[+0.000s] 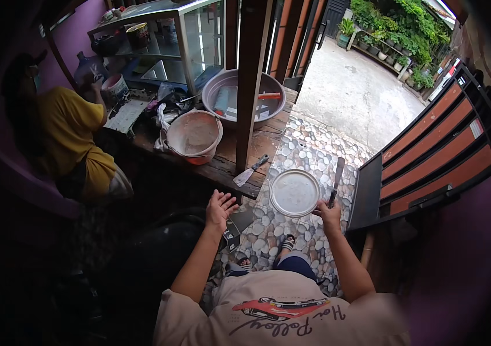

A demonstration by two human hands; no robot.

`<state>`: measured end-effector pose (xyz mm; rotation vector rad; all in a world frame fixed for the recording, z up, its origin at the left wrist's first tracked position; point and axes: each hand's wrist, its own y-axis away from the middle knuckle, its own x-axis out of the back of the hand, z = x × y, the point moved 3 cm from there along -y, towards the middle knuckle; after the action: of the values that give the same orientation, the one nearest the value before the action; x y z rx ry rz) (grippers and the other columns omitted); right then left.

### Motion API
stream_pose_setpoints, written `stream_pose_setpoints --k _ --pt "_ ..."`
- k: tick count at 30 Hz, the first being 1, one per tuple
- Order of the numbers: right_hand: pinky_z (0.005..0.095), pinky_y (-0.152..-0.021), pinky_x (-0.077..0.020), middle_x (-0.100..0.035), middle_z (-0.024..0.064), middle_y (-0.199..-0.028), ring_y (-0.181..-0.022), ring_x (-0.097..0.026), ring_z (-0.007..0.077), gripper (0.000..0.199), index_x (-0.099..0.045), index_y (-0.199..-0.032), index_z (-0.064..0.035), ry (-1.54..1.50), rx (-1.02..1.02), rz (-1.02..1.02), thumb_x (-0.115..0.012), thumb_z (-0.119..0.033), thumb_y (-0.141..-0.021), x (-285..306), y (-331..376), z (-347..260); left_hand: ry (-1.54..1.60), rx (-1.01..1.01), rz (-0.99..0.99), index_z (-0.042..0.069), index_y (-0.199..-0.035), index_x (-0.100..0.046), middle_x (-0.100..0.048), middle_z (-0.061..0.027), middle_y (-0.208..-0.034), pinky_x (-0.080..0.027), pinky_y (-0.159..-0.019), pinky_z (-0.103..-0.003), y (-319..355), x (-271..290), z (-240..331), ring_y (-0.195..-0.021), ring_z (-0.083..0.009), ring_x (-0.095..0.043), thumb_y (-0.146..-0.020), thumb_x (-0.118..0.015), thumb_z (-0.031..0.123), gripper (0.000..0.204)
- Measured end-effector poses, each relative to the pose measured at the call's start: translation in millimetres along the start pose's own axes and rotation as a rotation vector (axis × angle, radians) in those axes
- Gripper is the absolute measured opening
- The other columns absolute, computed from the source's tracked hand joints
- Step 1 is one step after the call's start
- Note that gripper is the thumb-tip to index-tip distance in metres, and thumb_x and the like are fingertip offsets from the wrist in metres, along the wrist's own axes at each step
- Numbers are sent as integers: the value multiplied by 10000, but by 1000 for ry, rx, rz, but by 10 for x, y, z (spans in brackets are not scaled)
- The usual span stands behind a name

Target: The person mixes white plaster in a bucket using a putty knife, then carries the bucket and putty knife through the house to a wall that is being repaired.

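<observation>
My left hand (220, 211) is held palm up with its fingers apart, just off the near corner of the wooden bench. It holds nothing. A putty knife (251, 170) with a pale blade and dark handle lies on that corner, close beyond the fingers. In my right hand (330, 215) are two things. One is a round, whitish, shallow lid (294, 193) with a raised rim, gripped by its right edge. The other is a long narrow blade (338, 173) with a dark handle, pointing away from me. Whether it is a knife or a scraper I cannot tell.
On the wooden bench (268, 138) stand a dirty bucket (195, 137) and a wide grey basin (215, 86) holding paint rollers, beside a wooden post (251, 75). A person in yellow (78, 127) sits at left. An open slatted gate (430, 150) stands at right, past the pebble-patterned floor (315, 138).
</observation>
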<state>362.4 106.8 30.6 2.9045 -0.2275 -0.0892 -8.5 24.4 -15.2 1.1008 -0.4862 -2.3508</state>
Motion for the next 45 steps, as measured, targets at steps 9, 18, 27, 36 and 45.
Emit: stream_pose_setpoints --k 9,18,27,36,45 --pt "338 -558 -619 -592 118 -869 -672 -648 189 196 -462 -938 25 71 6 -62 -620 -41 -843 -732 -2732 425 -3 -210 410 -102 -1443 -92 -194 -321 -1462 -444 -970 -571 -1368 -219 982 -1328 -463 -321 -833 -622 586 1061" --pt "331 -590 -609 -578 89 -897 -723 -632 180 238 -463 -972 -4 1 -148 -274 -661 -75 -861 -1326 -3380 860 69 -405 428 64 -1328 -425 -482 -125 -1297 -453 -980 -494 -1707 -211 996 -1205 -287 -495 -958 -527 388 502" --pt "365 -731 -603 -532 171 -1147 -967 -598 213 368 -446 -1140 36 38 -258 -449 -641 -181 -916 -1361 -3629 1084 182 -728 387 99 -1267 -487 -585 -101 -1181 -515 -867 -459 -1288 -142 1090 -1085 -258 -583 -939 -576 252 372" --pt "294 -509 -537 -545 92 -856 -680 -619 163 332 -445 -983 -17 369 -98 -557 -636 -282 -923 -1067 -3641 643 -56 -790 875 60 -1115 -490 -577 -87 -1107 -541 -851 -470 198 -604 898 -999 -232 -601 -892 -556 50 232" --pt "301 -600 -412 -525 69 -725 -656 -465 135 316 -486 -873 2 701 360 -868 -674 -252 -893 -482 -3382 -480 -111 -803 977 74 -924 -492 -587 -25 -934 -540 -773 -354 1275 -1223 29 -861 -113 -588 -912 -612 102 124"
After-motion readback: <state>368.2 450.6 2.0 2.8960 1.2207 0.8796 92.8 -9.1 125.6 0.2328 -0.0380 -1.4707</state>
